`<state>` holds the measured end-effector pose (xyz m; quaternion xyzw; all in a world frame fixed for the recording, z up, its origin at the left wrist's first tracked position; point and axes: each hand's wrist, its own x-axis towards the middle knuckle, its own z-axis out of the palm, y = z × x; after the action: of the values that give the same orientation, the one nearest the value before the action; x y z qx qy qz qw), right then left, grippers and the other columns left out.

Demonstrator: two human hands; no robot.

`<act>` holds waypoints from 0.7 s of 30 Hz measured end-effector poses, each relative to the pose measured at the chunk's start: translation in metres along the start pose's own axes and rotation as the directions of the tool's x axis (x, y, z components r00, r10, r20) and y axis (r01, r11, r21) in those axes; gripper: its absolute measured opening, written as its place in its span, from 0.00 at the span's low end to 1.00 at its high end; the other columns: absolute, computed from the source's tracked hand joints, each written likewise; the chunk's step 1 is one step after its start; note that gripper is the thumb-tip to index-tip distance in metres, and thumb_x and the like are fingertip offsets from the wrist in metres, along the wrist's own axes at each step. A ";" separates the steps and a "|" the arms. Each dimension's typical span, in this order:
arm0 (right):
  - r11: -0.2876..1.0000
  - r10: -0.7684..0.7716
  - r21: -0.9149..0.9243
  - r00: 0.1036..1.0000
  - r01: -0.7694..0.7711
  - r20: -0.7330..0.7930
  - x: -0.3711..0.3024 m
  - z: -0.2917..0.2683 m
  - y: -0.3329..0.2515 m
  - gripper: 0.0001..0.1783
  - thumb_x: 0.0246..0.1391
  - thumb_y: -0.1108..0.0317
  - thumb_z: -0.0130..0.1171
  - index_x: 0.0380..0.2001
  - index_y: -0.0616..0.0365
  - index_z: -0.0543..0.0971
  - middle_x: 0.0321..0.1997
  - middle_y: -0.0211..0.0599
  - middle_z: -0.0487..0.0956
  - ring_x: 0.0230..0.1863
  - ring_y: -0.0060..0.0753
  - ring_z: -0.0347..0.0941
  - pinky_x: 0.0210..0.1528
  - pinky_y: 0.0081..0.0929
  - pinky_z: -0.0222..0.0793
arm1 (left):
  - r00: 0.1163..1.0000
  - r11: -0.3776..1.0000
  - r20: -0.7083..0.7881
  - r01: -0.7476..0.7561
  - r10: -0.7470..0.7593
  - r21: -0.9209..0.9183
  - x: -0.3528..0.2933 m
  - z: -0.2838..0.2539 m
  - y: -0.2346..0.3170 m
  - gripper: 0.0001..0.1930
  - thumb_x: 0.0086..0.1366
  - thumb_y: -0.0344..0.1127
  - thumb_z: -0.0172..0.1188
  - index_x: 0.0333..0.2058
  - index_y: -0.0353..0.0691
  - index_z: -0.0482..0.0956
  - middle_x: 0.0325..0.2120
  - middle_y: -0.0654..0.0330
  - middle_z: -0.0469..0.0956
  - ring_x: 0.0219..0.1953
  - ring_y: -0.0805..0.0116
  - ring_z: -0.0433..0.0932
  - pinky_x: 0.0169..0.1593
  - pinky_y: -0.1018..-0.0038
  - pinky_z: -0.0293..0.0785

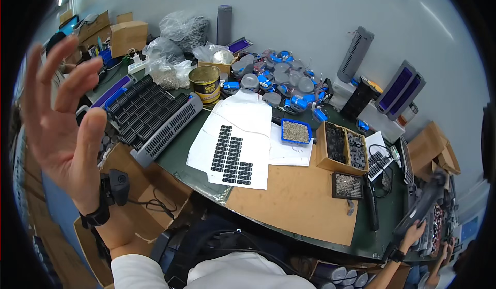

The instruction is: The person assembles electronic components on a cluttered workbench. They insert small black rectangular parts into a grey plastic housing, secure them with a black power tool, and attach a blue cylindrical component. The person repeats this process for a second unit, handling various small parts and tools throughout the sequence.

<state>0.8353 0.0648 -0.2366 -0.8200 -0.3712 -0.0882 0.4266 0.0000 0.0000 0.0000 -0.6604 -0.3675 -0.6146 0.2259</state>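
Observation:
My left hand (62, 129) is raised at the left with its fingers apart and nothing in it; a black band with a small dark device sits at the wrist. Below and beside it on the table lie black slatted plastic panels (147, 108) and a long grey vented housing (168, 129). At the far right, my right hand (412, 235) grips the lower end of a long dark grey plastic housing (421, 206), blurred and tilted upward. Near that hand, a black-handled tool (371, 206) lies on the table.
A brown cardboard sheet (289, 201) and a white label sheet (243, 170) cover the table's front. Behind stand a yellow-black can (206, 87), a pile of grey round parts with blue pieces (281, 77), a blue tray (296, 131) and a divided box (330, 162). Another person's hand (445, 255) shows lower right.

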 end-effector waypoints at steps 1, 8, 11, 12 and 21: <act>0.926 0.094 0.367 0.995 -0.092 0.013 -0.032 -0.006 -0.047 0.30 0.64 0.67 0.54 0.66 0.65 0.61 0.65 0.49 0.69 0.60 0.49 0.69 0.63 0.41 0.63 | 0.998 0.998 0.027 0.059 -0.059 0.024 -0.005 -0.011 -0.012 0.38 0.59 0.31 0.67 0.66 0.41 0.60 0.61 0.49 0.67 0.55 0.58 0.75 0.55 0.68 0.72; 0.156 -0.173 0.918 0.905 -0.365 0.389 -0.134 -0.002 -0.146 0.21 0.65 0.67 0.51 0.59 0.62 0.69 0.58 0.44 0.75 0.56 0.37 0.73 0.59 0.37 0.71 | 0.781 0.764 0.065 0.584 -0.621 0.276 -0.084 -0.043 -0.104 0.32 0.56 0.27 0.68 0.60 0.45 0.70 0.52 0.58 0.73 0.44 0.68 0.75 0.50 0.72 0.73; 0.031 -0.174 0.874 0.859 -0.484 0.482 -0.225 0.023 -0.208 0.18 0.65 0.67 0.51 0.55 0.62 0.72 0.56 0.41 0.76 0.55 0.35 0.74 0.56 0.32 0.74 | 0.722 0.688 0.190 0.495 -0.666 0.531 -0.127 -0.056 -0.152 0.27 0.53 0.28 0.68 0.53 0.43 0.76 0.43 0.59 0.76 0.40 0.66 0.76 0.44 0.70 0.73; 0.071 0.074 0.842 0.845 -0.535 0.530 -0.254 0.027 -0.245 0.16 0.66 0.68 0.50 0.54 0.61 0.73 0.56 0.41 0.76 0.54 0.33 0.75 0.55 0.32 0.75 | 0.688 0.662 0.244 0.442 -0.683 0.606 -0.139 -0.057 -0.166 0.25 0.52 0.28 0.69 0.51 0.43 0.77 0.42 0.58 0.77 0.41 0.62 0.77 0.44 0.68 0.74; -0.080 -0.027 0.081 0.083 -0.993 0.996 -0.366 0.074 -0.322 0.15 0.62 0.66 0.59 0.51 0.57 0.73 0.51 0.39 0.76 0.53 0.39 0.75 0.55 0.33 0.77 | 0.560 0.566 0.327 0.328 -0.762 0.757 -0.178 -0.050 -0.213 0.18 0.50 0.29 0.68 0.43 0.41 0.82 0.39 0.55 0.77 0.45 0.52 0.77 0.48 0.63 0.73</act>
<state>0.3433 0.0419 -0.2469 -0.3936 -0.0275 0.7515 0.5288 -0.1904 0.0592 -0.1997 -0.5497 -0.7966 -0.2399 0.0754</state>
